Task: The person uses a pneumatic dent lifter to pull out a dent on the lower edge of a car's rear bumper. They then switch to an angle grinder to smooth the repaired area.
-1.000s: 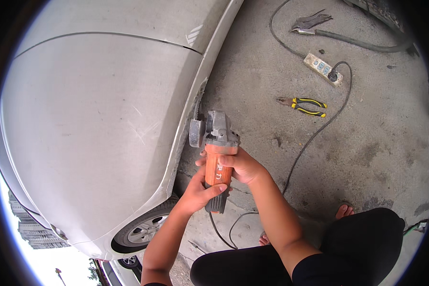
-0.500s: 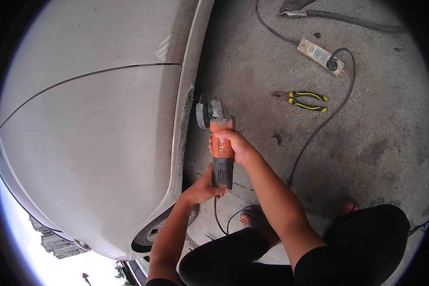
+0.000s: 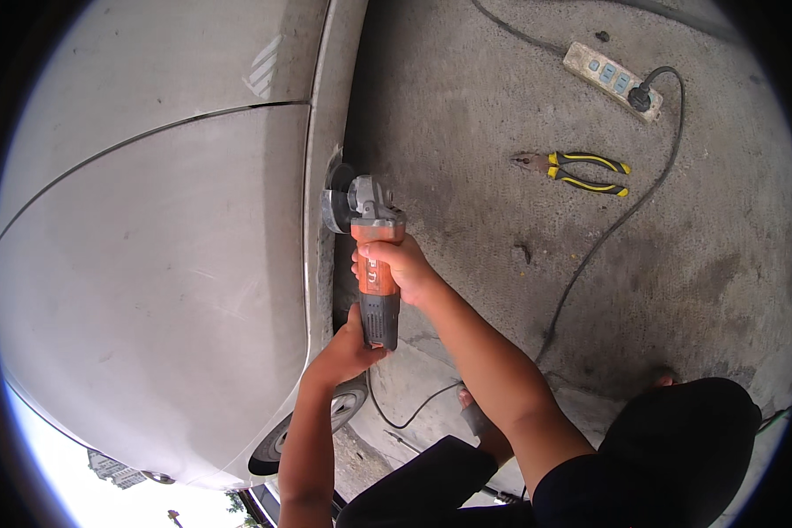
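An orange and grey angle grinder [image 3: 374,264] points away from me, its grey head and disc guard against the edge of a white car's body panel [image 3: 167,255]. My right hand [image 3: 405,268] is wrapped around the orange middle of the grinder. My left hand [image 3: 348,348] grips the dark rear end of the grinder, close to the panel's edge. The grinder's black cable [image 3: 405,414] trails down toward my legs.
Rough concrete ground [image 3: 502,229] lies to the right. Yellow-handled pliers [image 3: 576,169] rest on it, and a white power strip [image 3: 607,77] with a black plug and cable sits farther away. A car wheel [image 3: 312,427] shows below the panel.
The view has shifted, so the car panel now fills more of the left. Both hands keep their hold, and the grinder sits closer along the panel's edge.
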Demonstrator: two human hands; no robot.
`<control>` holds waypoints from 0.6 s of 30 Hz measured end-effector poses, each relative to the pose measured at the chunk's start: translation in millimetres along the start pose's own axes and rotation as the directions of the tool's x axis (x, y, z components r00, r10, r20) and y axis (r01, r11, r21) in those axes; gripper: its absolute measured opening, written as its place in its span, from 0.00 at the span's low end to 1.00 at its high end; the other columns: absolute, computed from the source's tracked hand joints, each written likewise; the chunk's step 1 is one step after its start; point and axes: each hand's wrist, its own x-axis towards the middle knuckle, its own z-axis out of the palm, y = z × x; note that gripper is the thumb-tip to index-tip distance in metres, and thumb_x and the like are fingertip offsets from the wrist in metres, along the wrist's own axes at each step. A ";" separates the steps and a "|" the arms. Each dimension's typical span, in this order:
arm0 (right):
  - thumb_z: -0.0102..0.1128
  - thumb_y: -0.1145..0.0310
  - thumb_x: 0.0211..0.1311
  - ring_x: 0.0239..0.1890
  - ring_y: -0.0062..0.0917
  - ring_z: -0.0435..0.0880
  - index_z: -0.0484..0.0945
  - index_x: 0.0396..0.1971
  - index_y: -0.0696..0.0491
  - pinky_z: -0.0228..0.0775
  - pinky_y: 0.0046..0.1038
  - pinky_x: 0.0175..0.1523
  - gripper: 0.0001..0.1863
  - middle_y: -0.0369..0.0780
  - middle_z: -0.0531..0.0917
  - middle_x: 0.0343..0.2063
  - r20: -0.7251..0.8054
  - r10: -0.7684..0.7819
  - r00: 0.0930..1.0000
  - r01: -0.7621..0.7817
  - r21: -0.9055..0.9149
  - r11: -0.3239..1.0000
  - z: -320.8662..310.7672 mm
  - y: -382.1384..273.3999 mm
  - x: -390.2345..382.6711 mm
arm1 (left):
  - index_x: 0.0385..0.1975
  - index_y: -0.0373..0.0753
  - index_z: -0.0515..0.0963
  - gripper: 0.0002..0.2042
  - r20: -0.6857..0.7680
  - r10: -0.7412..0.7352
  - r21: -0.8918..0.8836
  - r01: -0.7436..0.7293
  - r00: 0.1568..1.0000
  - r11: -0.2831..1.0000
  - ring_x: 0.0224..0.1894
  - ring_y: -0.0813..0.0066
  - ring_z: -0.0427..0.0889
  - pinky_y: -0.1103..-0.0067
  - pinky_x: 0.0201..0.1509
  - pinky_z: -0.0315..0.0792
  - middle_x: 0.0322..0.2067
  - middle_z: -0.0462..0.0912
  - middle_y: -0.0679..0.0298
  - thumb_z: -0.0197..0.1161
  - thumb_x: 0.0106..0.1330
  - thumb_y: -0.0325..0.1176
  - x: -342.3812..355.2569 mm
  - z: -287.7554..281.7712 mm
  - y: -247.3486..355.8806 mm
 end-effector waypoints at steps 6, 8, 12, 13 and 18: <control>0.67 0.67 0.52 0.34 0.30 0.85 0.75 0.45 0.56 0.79 0.33 0.39 0.20 0.42 0.83 0.33 -0.004 -0.041 0.999 0.041 0.013 0.999 4.6 -5.4 16.5 | 0.55 0.30 0.60 0.37 -0.395 -0.149 -0.056 0.138 0.907 0.989 0.36 0.61 0.82 0.68 0.42 0.76 0.35 0.81 0.49 0.77 0.53 0.42 4.3 21.7 49.0; 0.67 0.67 0.52 0.33 0.30 0.85 0.76 0.45 0.57 0.79 0.33 0.39 0.20 0.42 0.83 0.32 0.003 -0.046 0.999 0.046 0.008 0.999 3.8 -8.4 22.2 | 0.53 0.30 0.62 0.35 -0.477 -0.176 -0.060 0.168 0.861 0.984 0.35 0.60 0.82 0.67 0.41 0.75 0.35 0.81 0.48 0.77 0.53 0.42 12.8 24.1 52.9; 0.67 0.68 0.53 0.33 0.29 0.85 0.77 0.46 0.58 0.79 0.33 0.39 0.20 0.42 0.83 0.33 -0.001 -0.025 1.000 0.025 -0.017 1.000 2.4 -7.7 24.7 | 0.48 0.30 0.65 0.31 -0.545 -0.170 -0.082 0.149 0.821 0.985 0.35 0.58 0.83 0.67 0.40 0.75 0.34 0.81 0.47 0.75 0.52 0.38 20.8 32.9 47.2; 0.67 0.68 0.53 0.33 0.29 0.85 0.77 0.47 0.58 0.79 0.32 0.40 0.21 0.42 0.83 0.33 -0.001 -0.026 1.000 0.026 -0.028 0.999 3.7 -6.5 22.7 | 0.47 0.30 0.65 0.29 -0.563 -0.164 -0.091 0.136 0.810 0.986 0.34 0.57 0.83 0.67 0.40 0.75 0.34 0.82 0.47 0.75 0.52 0.37 20.0 35.9 43.9; 0.66 0.73 0.55 0.31 0.25 0.84 0.78 0.44 0.56 0.78 0.31 0.39 0.16 0.38 0.82 0.30 -0.018 0.148 0.989 -0.148 0.032 0.989 -1.9 24.9 -1.4 | 0.48 0.29 0.64 0.30 -0.612 -0.202 -0.086 0.189 0.765 0.978 0.32 0.50 0.83 0.63 0.39 0.75 0.31 0.81 0.44 0.72 0.49 0.35 -3.7 70.6 20.4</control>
